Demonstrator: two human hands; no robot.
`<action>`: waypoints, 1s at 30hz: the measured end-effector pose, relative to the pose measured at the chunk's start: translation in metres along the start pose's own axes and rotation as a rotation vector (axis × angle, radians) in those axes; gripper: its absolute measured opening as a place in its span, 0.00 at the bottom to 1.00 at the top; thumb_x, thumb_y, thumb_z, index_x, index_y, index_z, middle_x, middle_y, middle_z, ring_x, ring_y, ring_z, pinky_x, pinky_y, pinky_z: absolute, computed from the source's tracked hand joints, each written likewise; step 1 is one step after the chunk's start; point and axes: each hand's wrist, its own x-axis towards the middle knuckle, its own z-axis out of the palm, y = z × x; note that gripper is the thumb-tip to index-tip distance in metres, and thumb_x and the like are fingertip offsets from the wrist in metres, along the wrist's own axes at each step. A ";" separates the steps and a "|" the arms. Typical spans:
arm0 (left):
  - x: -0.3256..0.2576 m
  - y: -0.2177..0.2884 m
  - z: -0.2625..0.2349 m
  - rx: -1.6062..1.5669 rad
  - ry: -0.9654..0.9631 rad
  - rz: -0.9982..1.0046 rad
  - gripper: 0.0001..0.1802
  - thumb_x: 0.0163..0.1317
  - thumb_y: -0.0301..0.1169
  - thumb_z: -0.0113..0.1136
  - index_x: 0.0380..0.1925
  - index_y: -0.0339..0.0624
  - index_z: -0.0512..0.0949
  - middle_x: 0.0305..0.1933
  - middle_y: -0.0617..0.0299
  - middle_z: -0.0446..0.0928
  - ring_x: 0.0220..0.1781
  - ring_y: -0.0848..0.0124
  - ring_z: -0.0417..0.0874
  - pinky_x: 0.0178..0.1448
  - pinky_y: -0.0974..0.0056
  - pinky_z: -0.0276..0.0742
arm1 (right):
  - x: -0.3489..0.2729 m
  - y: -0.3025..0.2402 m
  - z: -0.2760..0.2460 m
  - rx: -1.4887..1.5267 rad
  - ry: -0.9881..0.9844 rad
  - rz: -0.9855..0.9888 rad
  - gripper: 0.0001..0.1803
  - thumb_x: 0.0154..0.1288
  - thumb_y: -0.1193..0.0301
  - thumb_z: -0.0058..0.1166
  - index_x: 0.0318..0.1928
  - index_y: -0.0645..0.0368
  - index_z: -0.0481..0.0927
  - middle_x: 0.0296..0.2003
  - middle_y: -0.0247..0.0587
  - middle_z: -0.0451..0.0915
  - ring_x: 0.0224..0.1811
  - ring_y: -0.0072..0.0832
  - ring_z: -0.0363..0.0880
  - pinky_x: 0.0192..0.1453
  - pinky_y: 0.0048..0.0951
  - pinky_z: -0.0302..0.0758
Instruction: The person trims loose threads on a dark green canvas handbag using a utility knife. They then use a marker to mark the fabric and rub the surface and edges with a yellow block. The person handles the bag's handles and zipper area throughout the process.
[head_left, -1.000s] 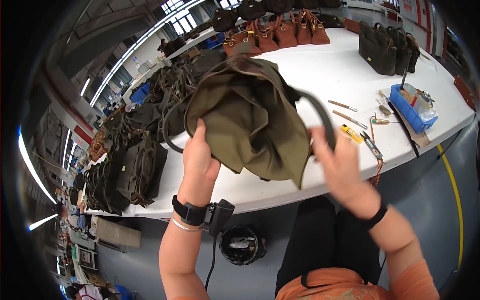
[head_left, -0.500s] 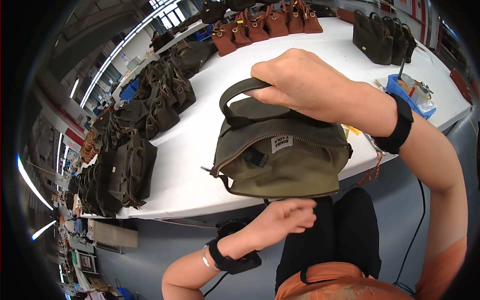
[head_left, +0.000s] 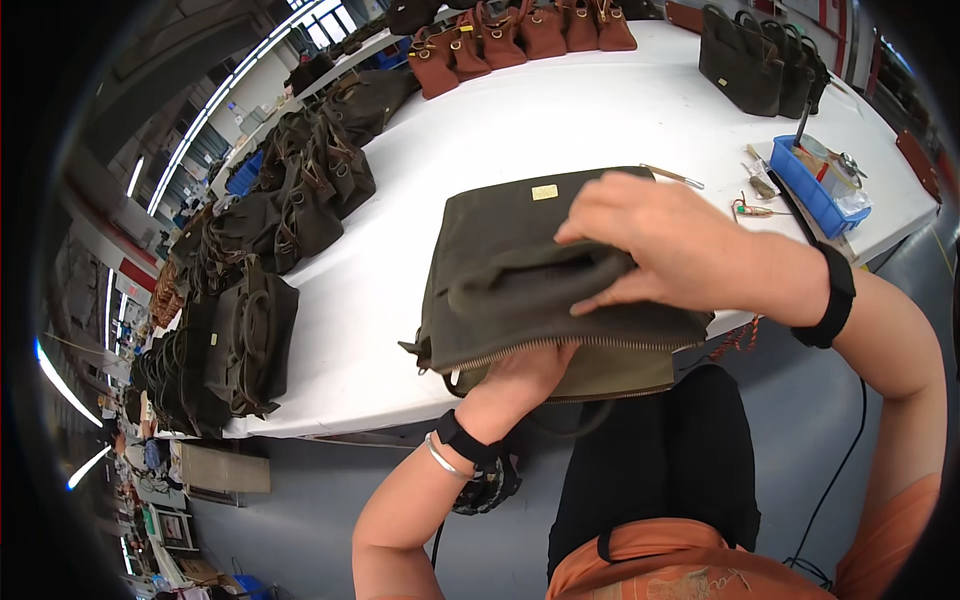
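Note:
A dark olive handbag (head_left: 487,222) lies at the near edge of the white table, its front panel with a small gold plate (head_left: 544,192) facing up. Its zipped mouth (head_left: 500,354) gapes toward me and shows a lighter green lining (head_left: 615,372). My left hand (head_left: 527,376) reaches in through that mouth; its fingers are hidden inside the bag. Above the front panel, my right hand (head_left: 645,235) is open, thumb and fingers apart, close to the bag's looped handle (head_left: 520,285). The hand covers part of that loop, and whether it touches it I cannot tell.
Several dark handbags (head_left: 250,340) line the table's left side. Reddish-brown handbags (head_left: 540,32) stand at the far edge, more dark ones (head_left: 742,70) at far right. A blue tool basket (head_left: 815,190) and a pen-like tool (head_left: 672,176) lie right of the bag.
My right hand has let go of the handle and opened over the front panel. The bag has tipped back, front upward. My left hand has moved from below the bag into its mouth.

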 end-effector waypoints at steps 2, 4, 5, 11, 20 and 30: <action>0.000 -0.013 0.001 -0.049 0.127 0.218 0.24 0.67 0.35 0.61 0.62 0.42 0.74 0.62 0.49 0.76 0.64 0.51 0.76 0.67 0.51 0.70 | -0.021 0.003 0.014 0.025 -0.032 0.003 0.25 0.54 0.63 0.70 0.50 0.62 0.79 0.44 0.46 0.80 0.49 0.43 0.80 0.53 0.42 0.78; -0.004 -0.006 -0.008 0.082 0.119 0.294 0.25 0.65 0.31 0.60 0.64 0.47 0.74 0.63 0.55 0.76 0.64 0.56 0.77 0.67 0.54 0.71 | -0.033 0.005 0.020 0.007 -0.050 0.019 0.24 0.54 0.68 0.69 0.51 0.60 0.78 0.43 0.45 0.81 0.50 0.43 0.80 0.53 0.42 0.78; -0.003 -0.005 -0.005 0.069 0.115 0.296 0.26 0.65 0.30 0.60 0.64 0.48 0.73 0.64 0.55 0.76 0.64 0.57 0.76 0.67 0.54 0.71 | -0.037 0.007 0.021 0.004 -0.060 0.040 0.22 0.55 0.69 0.68 0.50 0.60 0.78 0.43 0.45 0.81 0.50 0.44 0.81 0.53 0.43 0.78; -0.008 0.006 0.003 0.266 -0.196 -0.034 0.29 0.77 0.49 0.42 0.67 0.40 0.69 0.77 0.45 0.59 0.77 0.35 0.55 0.75 0.27 0.43 | 0.035 0.037 -0.014 0.017 0.200 0.250 0.27 0.70 0.51 0.56 0.31 0.67 0.82 0.23 0.59 0.78 0.29 0.55 0.80 0.36 0.46 0.75; -0.027 0.025 -0.013 0.086 -0.200 -0.058 0.26 0.76 0.41 0.46 0.66 0.36 0.69 0.70 0.38 0.67 0.75 0.40 0.61 0.77 0.36 0.50 | 0.052 0.043 -0.017 0.127 0.152 0.415 0.27 0.70 0.51 0.56 0.35 0.68 0.84 0.22 0.55 0.78 0.26 0.47 0.77 0.37 0.43 0.74; -0.044 0.056 -0.078 -0.206 0.130 -0.107 0.13 0.63 0.25 0.65 0.47 0.35 0.84 0.48 0.46 0.85 0.55 0.53 0.86 0.61 0.55 0.79 | 0.039 0.058 -0.011 0.196 0.123 0.470 0.27 0.71 0.53 0.56 0.33 0.71 0.80 0.17 0.44 0.69 0.22 0.32 0.64 0.31 0.36 0.67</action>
